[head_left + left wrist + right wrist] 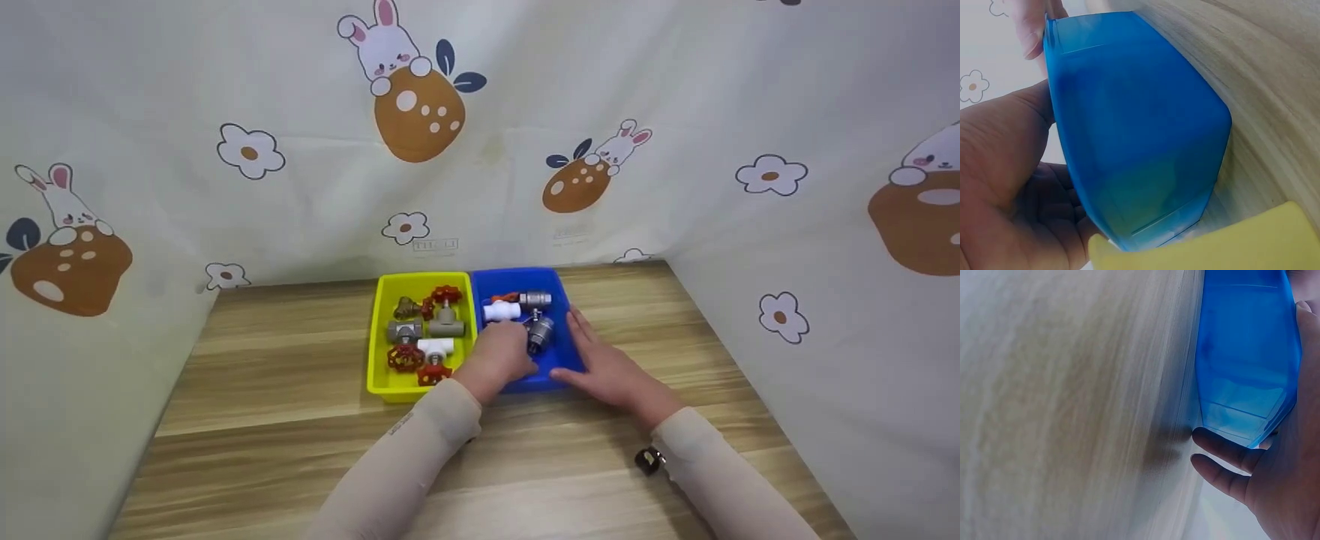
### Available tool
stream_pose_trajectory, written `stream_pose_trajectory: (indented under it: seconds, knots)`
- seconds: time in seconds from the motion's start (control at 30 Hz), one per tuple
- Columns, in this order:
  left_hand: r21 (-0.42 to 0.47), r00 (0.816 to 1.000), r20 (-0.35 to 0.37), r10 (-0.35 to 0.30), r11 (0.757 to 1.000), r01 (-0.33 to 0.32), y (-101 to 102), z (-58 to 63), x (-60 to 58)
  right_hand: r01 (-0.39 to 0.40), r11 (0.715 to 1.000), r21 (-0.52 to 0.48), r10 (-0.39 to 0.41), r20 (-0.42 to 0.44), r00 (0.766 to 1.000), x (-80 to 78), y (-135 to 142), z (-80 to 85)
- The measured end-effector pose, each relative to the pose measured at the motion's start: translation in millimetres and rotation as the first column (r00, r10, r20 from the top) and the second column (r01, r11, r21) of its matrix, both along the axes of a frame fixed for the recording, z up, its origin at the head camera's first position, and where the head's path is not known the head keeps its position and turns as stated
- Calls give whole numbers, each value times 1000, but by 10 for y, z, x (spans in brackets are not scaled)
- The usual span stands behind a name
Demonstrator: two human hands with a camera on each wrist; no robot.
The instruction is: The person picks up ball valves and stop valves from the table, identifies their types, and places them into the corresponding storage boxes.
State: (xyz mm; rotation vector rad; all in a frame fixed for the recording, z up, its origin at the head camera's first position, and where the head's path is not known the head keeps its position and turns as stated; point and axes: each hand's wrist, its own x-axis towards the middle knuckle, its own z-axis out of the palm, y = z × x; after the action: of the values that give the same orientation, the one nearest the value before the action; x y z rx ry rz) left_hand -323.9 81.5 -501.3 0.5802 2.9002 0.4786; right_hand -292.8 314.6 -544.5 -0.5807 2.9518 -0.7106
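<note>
A blue bin (559,360) holds a white plastic valve (502,310), a metal valve with an orange handle (535,300) and another metal ball valve (540,334). My left hand (498,358) reaches over the front left of this bin, its fingers down inside beside the metal ball valve. What those fingertips touch is hidden in the head view, and the left wrist view shows mostly the bin's outer wall (1140,107). Against the bin's right side rests my right hand (611,367), fingers extended along the outside and thumb near the front rim.
Touching the blue bin on its left stands a yellow bin (379,337). Inside it lie several valves with red handwheels (406,358). Both bins stand on a wood-grain table (285,375), near a patterned curtain (510,172) at the back and sides.
</note>
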Motion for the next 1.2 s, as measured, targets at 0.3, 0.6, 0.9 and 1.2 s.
stream_pose_trajectory:
  seconds: [0.3, 0.6, 0.9, 1.2]
  knots:
    - [-61, 1000, -12, -25, 998, 24, 30, -6, -18, 11, 1000, -1, -11, 7, 1000, -9, -5, -6]
    - [-130, 999, -11, -38, 991, 36, 89, 34, -42, -34, 999, -13, 33, -19, 999, -9, -3, 0]
    - [-170, 999, 25, -25, 985, 29, 115, 49, -55, -21, 1000, -10, 21, -17, 1000, -1, 5, -15]
    - [-219, 999, -23, -45, 975, 38, 115, -24, -71, -10, 1000, 0, 10, -8, 1000, -8, 17, -19]
